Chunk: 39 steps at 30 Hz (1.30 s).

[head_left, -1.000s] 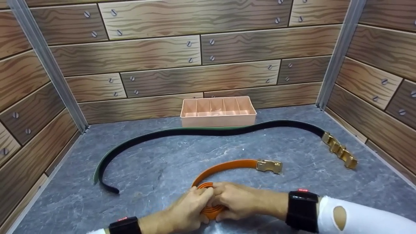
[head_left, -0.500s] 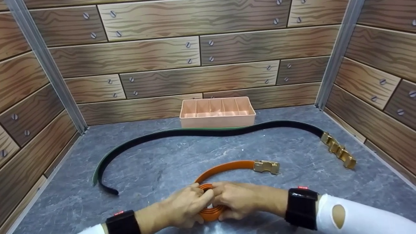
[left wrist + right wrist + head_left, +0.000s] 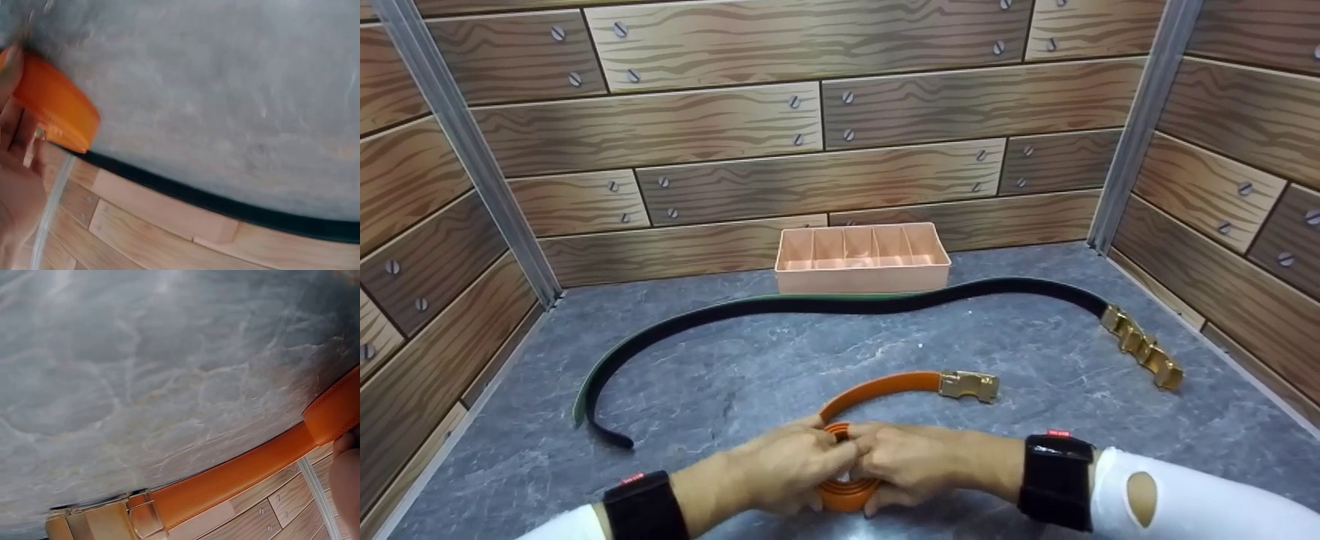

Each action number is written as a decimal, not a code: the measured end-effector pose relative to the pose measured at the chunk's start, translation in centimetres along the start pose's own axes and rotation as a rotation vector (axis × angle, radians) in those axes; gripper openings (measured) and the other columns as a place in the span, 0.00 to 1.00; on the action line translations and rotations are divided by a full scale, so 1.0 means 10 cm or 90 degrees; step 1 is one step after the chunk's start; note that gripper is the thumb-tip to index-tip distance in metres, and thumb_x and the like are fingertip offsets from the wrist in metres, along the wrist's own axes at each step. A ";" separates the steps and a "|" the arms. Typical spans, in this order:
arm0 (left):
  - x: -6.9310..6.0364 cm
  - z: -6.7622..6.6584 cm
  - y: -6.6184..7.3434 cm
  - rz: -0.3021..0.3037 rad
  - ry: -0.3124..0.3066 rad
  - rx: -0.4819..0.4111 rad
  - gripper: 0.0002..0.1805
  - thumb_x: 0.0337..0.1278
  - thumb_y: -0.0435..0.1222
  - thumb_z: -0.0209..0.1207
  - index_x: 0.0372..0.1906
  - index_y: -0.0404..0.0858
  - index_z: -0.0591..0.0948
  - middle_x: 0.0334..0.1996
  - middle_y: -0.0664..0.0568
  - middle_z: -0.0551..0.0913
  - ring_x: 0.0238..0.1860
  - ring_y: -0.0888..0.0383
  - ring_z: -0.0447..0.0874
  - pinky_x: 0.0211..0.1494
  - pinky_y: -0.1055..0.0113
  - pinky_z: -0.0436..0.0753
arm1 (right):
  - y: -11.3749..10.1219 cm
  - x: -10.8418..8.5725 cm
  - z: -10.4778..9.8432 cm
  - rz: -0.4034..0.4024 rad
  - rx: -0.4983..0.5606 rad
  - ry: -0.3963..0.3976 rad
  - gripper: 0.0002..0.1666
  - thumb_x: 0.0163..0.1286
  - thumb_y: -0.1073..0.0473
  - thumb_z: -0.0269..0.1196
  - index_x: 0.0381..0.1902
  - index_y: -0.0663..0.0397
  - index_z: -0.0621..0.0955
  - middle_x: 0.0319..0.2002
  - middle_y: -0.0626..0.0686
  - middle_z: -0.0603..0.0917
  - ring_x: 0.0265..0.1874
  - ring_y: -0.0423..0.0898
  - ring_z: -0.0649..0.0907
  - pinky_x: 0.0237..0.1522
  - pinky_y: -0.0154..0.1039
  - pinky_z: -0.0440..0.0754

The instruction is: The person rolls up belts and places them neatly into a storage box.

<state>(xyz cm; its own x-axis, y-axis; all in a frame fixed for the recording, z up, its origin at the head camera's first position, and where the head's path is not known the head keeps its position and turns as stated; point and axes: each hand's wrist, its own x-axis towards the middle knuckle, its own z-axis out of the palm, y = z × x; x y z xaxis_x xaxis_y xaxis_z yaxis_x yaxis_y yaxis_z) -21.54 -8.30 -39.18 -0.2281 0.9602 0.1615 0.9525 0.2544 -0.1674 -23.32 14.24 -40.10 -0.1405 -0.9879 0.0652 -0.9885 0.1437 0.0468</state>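
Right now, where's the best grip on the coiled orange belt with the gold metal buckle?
Probably the outer wall of the coiled orange belt, from left and right, where the left hand and right hand are. Its turns nest in a ring, so opposed pressure should keep them together. Avoid the gold buckle: it ends the uncoiled strap; pulling could unwind the ring.

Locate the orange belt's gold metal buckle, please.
In the head view, the buckle lies right of centre, beyond the right hand, at the end of the orange belt.
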 end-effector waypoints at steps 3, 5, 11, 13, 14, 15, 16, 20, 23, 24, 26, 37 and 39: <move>0.00 0.05 0.03 0.003 0.036 0.014 0.36 0.34 0.42 0.78 0.49 0.40 0.69 0.30 0.59 0.81 0.35 0.62 0.81 0.47 0.67 0.75 | 0.01 -0.03 -0.02 0.001 -0.005 -0.008 0.31 0.65 0.42 0.66 0.61 0.51 0.77 0.61 0.49 0.81 0.65 0.45 0.75 0.72 0.39 0.65; 0.00 0.08 0.06 -0.009 0.070 0.010 0.36 0.31 0.41 0.78 0.46 0.41 0.68 0.27 0.59 0.79 0.33 0.61 0.80 0.45 0.67 0.73 | 0.00 -0.04 -0.03 0.004 -0.020 -0.006 0.33 0.66 0.42 0.65 0.64 0.51 0.75 0.63 0.50 0.79 0.67 0.46 0.73 0.72 0.40 0.64; 0.06 0.13 0.15 -0.036 0.131 -0.001 0.33 0.31 0.44 0.78 0.42 0.42 0.69 0.23 0.61 0.76 0.29 0.63 0.76 0.39 0.70 0.69 | -0.06 -0.05 -0.01 0.040 -0.038 0.014 0.30 0.67 0.37 0.62 0.61 0.44 0.78 0.61 0.47 0.80 0.60 0.42 0.75 0.62 0.42 0.76; 0.08 0.10 0.15 -0.034 0.106 -0.005 0.31 0.34 0.47 0.77 0.41 0.43 0.70 0.23 0.61 0.76 0.28 0.64 0.75 0.38 0.71 0.67 | -0.06 -0.06 -0.01 0.055 -0.014 0.011 0.29 0.65 0.38 0.64 0.61 0.42 0.79 0.59 0.45 0.80 0.61 0.41 0.75 0.60 0.48 0.77; 0.09 0.08 0.15 -0.029 0.088 -0.005 0.31 0.35 0.49 0.77 0.40 0.43 0.71 0.24 0.62 0.77 0.28 0.65 0.75 0.38 0.71 0.66 | -0.06 -0.07 -0.01 0.059 -0.006 0.008 0.30 0.64 0.38 0.65 0.61 0.41 0.78 0.59 0.44 0.81 0.62 0.41 0.75 0.60 0.52 0.78; 0.09 0.06 0.13 -0.021 0.066 0.001 0.30 0.35 0.50 0.77 0.40 0.44 0.71 0.25 0.62 0.78 0.29 0.66 0.76 0.40 0.72 0.67 | -0.05 -0.07 -0.01 0.057 -0.001 0.006 0.31 0.64 0.38 0.65 0.62 0.41 0.78 0.59 0.43 0.81 0.64 0.42 0.74 0.60 0.55 0.77; 0.08 0.04 0.11 -0.008 0.049 0.006 0.30 0.34 0.50 0.78 0.39 0.45 0.72 0.25 0.62 0.79 0.28 0.67 0.76 0.41 0.71 0.67 | -0.05 -0.08 -0.02 0.051 0.001 0.004 0.30 0.63 0.38 0.66 0.61 0.40 0.79 0.57 0.42 0.82 0.63 0.41 0.74 0.59 0.55 0.77; 0.07 0.01 0.04 0.070 0.033 0.035 0.25 0.34 0.49 0.77 0.36 0.46 0.75 0.24 0.61 0.82 0.28 0.66 0.79 0.45 0.69 0.68 | -0.01 -0.09 -0.03 0.010 -0.029 0.015 0.26 0.60 0.36 0.66 0.51 0.41 0.82 0.44 0.39 0.81 0.50 0.38 0.75 0.49 0.36 0.73; 0.05 0.05 0.02 0.095 0.072 0.037 0.23 0.35 0.46 0.76 0.35 0.45 0.76 0.21 0.61 0.80 0.28 0.65 0.79 0.42 0.70 0.66 | 0.01 -0.09 -0.04 0.001 -0.043 0.021 0.21 0.59 0.36 0.67 0.43 0.40 0.83 0.36 0.38 0.76 0.43 0.37 0.72 0.41 0.30 0.65; 0.05 0.07 0.02 0.095 0.085 0.038 0.22 0.35 0.45 0.76 0.35 0.45 0.76 0.21 0.61 0.80 0.28 0.64 0.78 0.41 0.70 0.64 | 0.01 -0.09 -0.04 0.004 -0.047 0.019 0.20 0.59 0.36 0.68 0.43 0.40 0.83 0.36 0.38 0.76 0.43 0.37 0.72 0.42 0.30 0.65; 0.05 0.10 0.04 0.078 0.113 0.034 0.23 0.32 0.44 0.77 0.35 0.45 0.76 0.20 0.61 0.79 0.27 0.64 0.77 0.39 0.71 0.63 | 0.01 -0.09 -0.05 0.015 -0.058 0.013 0.20 0.60 0.36 0.67 0.42 0.40 0.82 0.36 0.38 0.75 0.43 0.37 0.71 0.43 0.31 0.66; 0.06 0.11 0.10 0.016 0.098 0.019 0.23 0.38 0.49 0.76 0.34 0.46 0.75 0.25 0.63 0.82 0.29 0.67 0.77 0.42 0.72 0.68 | -0.04 -0.07 0.00 0.033 -0.034 0.031 0.25 0.62 0.36 0.66 0.53 0.41 0.82 0.46 0.40 0.84 0.51 0.37 0.75 0.52 0.40 0.76; 0.04 0.08 0.05 0.020 0.061 0.022 0.23 0.39 0.50 0.75 0.35 0.46 0.75 0.26 0.62 0.82 0.30 0.67 0.78 0.44 0.71 0.70 | -0.03 -0.06 -0.01 0.022 -0.022 0.029 0.26 0.61 0.36 0.66 0.52 0.41 0.83 0.45 0.39 0.84 0.49 0.36 0.75 0.49 0.36 0.73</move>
<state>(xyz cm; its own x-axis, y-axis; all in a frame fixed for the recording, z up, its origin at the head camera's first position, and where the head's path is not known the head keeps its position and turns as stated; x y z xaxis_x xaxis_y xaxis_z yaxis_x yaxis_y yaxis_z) -21.26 -7.73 -39.95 -0.1763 0.9529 0.2469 0.9509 0.2297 -0.2074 -22.93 14.84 -40.06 -0.1704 -0.9789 0.1127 -0.9805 0.1798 0.0788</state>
